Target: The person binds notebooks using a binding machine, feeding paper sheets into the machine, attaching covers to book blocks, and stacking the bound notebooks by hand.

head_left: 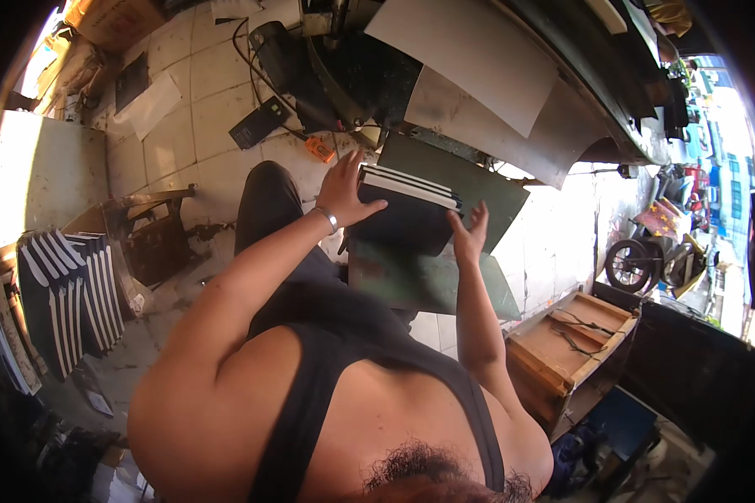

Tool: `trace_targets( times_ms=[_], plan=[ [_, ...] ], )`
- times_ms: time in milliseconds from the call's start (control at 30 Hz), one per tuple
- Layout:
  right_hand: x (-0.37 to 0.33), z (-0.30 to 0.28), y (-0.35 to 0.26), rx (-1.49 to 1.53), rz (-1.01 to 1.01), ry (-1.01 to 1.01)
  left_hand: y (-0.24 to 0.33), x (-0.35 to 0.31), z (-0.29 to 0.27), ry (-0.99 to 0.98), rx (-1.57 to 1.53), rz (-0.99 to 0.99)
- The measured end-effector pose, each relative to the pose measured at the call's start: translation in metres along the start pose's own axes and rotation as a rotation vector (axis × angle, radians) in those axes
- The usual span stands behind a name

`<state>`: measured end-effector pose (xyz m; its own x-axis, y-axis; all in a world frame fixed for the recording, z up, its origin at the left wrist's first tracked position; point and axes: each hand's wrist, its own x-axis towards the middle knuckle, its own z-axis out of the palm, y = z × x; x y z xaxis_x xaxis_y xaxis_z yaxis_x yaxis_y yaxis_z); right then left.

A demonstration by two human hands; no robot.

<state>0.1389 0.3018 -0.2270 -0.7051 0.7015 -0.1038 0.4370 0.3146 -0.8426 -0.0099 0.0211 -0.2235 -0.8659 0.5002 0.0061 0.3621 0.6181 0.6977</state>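
A small stack of black hardcover books (405, 225), with pale page edges along its far side, rests on a green board surface (419, 281) before me. My left hand (341, 193) is at the stack's left end, its thumb lying across the black cover and its fingers reaching along the edge. At the right end, the thumb of my right hand (468, 235) touches the stack's corner. That hand's other fingers are stretched up, apart from the books. A silver band circles my left wrist.
More black books with pale page edges (54, 285) are piled at the left. A dark machine (352, 84), a black box (260, 123) and an orange object (319, 149) lie beyond my hands. A metal-topped table (554, 134) stands far right, a wooden drawer (562, 339) nearer.
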Motion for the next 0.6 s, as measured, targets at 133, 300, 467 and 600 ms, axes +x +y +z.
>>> trace_targets(
  times_ms=[133,300,467,600],
  plan=[
    [0.043,0.002,-0.078,0.272,-0.235,0.076,0.037,0.052,-0.002,-0.467,0.188,0.238],
    [0.068,0.034,-0.149,0.788,0.025,0.096,0.071,0.052,0.015,-0.696,0.484,0.22],
    [0.069,0.046,-0.179,1.073,0.365,0.342,0.059,0.049,0.027,-0.639,0.429,0.237],
    [0.085,0.052,-0.154,1.561,0.438,0.016,0.056,0.056,0.035,-0.663,0.415,0.215]
  ],
)
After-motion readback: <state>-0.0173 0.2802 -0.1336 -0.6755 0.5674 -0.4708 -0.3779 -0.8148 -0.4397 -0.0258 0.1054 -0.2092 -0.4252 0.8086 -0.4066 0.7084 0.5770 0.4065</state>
